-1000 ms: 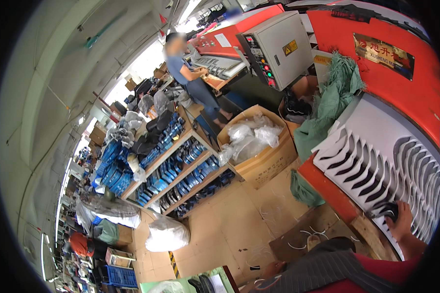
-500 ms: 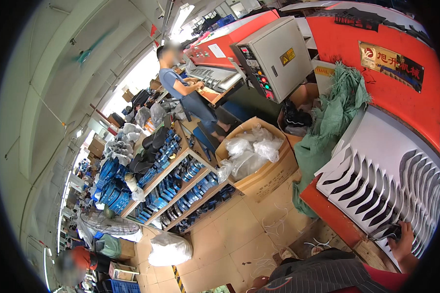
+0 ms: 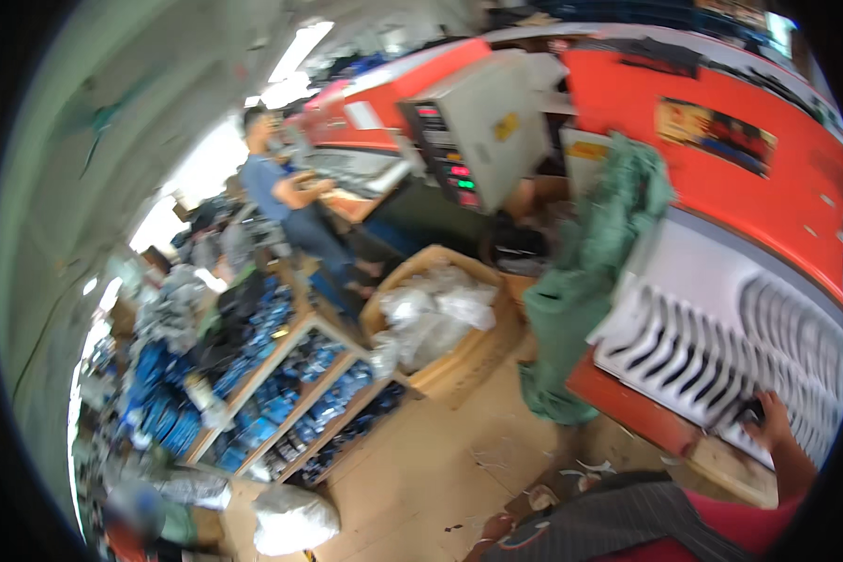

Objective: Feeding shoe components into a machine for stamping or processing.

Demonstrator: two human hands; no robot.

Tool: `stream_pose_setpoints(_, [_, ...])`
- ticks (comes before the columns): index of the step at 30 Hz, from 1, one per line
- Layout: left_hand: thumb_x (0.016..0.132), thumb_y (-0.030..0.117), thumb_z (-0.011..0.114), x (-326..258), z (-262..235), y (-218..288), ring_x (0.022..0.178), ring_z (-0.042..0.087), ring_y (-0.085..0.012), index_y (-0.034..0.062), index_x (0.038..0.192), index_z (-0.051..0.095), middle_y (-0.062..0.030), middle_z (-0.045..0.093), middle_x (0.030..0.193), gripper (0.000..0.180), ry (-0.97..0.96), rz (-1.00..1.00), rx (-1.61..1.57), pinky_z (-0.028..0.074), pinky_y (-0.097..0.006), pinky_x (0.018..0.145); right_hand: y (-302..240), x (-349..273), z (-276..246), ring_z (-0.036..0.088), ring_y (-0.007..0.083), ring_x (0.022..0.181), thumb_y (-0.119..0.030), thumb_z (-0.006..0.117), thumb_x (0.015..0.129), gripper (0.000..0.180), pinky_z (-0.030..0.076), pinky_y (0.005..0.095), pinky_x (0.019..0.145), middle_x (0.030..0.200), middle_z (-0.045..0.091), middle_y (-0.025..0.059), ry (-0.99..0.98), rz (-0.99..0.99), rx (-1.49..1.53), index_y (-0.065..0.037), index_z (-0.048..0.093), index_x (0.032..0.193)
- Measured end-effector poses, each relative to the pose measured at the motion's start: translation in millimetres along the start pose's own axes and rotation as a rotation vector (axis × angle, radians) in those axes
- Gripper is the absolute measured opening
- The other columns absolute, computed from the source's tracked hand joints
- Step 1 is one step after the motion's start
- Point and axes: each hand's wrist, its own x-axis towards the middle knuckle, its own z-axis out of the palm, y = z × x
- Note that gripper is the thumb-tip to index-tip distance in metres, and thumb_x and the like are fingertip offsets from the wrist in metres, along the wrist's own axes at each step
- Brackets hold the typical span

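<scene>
At the right, my right hand (image 3: 770,421) reaches over a white surface with rows of curved white strips (image 3: 684,351), dark between many of them. Its fingers are bent round a small dark piece (image 3: 748,412) at the near end of the rows; blur hides its exact kind. Low in the picture, what looks like my left hand (image 3: 496,527) hangs beside my dark striped apron (image 3: 590,525), away from the strips. Its fingers are too blurred to read.
A red machine (image 3: 721,201) stands behind the strips. Green sacking (image 3: 571,309) hangs beside it. Farther left are an open carton (image 3: 482,361) of clear plastic bags, a grey control box (image 3: 496,131), shelves (image 3: 318,403) of blue items and a white sack (image 3: 295,520). Another person (image 3: 290,197) works beyond.
My view has swung, so the shelves, carton and other person sit farther left and the picture is blurred. My right hand remains at the near end of the strips, by the dark piece.
</scene>
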Motion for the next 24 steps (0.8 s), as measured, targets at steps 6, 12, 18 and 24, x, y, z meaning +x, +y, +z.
stream_pose_setpoints(6, [0.084, 0.037, 0.059, -5, -31, -59, 0.093, 0.064, -0.0259, 0.0130, 0.106, 0.066, -0.0075, 0.068, 0.099, 0.033, -0.463, -0.012, -0.548, 0.049, -0.037, 0.081, -30, -23, -21, 0.053, 0.0358, 0.104, -0.027, 0.084, 0.058, 0.075, 0.045, 0.0411, 0.088, 0.114, 0.051, 0.0148, 0.007, 0.025, 0.015, -0.013, 0.052, 0.125])
stream_pose_setpoints(12, [0.087, 0.029, 0.055, 36, -80, -71, 0.079, 0.061, -0.0226, 0.0069, 0.089, 0.061, -0.0080, 0.063, 0.082, 0.023, -0.226, -0.414, -0.337, 0.048, -0.034, 0.070, -36, -59, -48, 0.055, 0.0329, 0.105, -0.045, 0.079, 0.067, 0.077, 0.043, 0.0382, 0.092, 0.113, 0.055, 0.0195, -0.151, 0.164, 0.196, -0.002, 0.050, 0.125])
stream_pose_setpoints(18, [0.088, 0.019, 0.052, 107, -214, 49, 0.066, 0.058, -0.0190, -0.0003, 0.074, 0.056, -0.0091, 0.058, 0.069, 0.024, 0.419, -0.360, -0.591, 0.046, -0.030, 0.059, 4, -47, -52, 0.061, 0.0190, 0.082, -0.042, 0.075, 0.076, 0.055, 0.048, 0.0324, 0.075, 0.092, 0.064, 0.0088, -0.441, 0.400, 0.611, -0.001, 0.058, 0.109])
stream_pose_setpoints(24, [0.089, 0.019, 0.057, 217, -348, 240, 0.069, 0.057, -0.0220, -0.0059, 0.090, 0.059, -0.0125, 0.062, 0.078, 0.025, 0.930, 0.120, -0.598, 0.047, -0.034, 0.066, 41, -44, -31, 0.060, 0.0116, 0.071, -0.027, 0.073, 0.081, 0.037, 0.048, 0.0262, 0.066, 0.081, 0.062, 0.0028, -0.567, 0.320, 1.123, 0.000, 0.059, 0.103])
